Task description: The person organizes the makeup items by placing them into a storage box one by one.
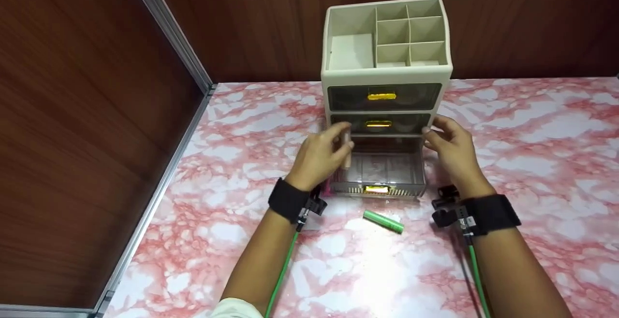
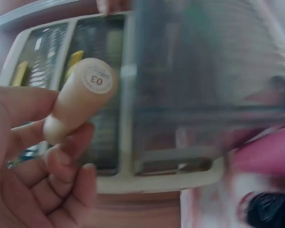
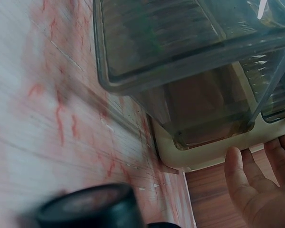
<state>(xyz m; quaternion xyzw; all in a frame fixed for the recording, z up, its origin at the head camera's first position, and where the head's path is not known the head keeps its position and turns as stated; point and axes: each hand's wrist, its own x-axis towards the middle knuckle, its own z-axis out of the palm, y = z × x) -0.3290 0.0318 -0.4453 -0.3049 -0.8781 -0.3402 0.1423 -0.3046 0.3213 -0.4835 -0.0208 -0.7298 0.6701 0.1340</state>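
Note:
My left hand (image 1: 319, 157) pinches a small beige cosmetic tube (image 2: 76, 107) between thumb and fingers; its round end label reads 03. It holds the tube at the left front of a cream drawer organizer (image 1: 387, 74), above the pulled-out clear bottom drawer (image 1: 420, 190). My right hand (image 1: 454, 149) rests at the organizer's right side, thumb by the front edge and fingers along the side wall. In the right wrist view those fingers (image 3: 237, 175) are spread and only slightly bent. The two upper drawers, with gold handles, are closed.
A green cylinder (image 1: 383, 222) lies on the marbled table before the drawer. Black cylindrical items (image 1: 447, 192) stand near the right wrist. Something pink (image 2: 270, 154) is beside the drawer's left side. A wooden panel (image 1: 242, 28) rises behind the organizer, another at left.

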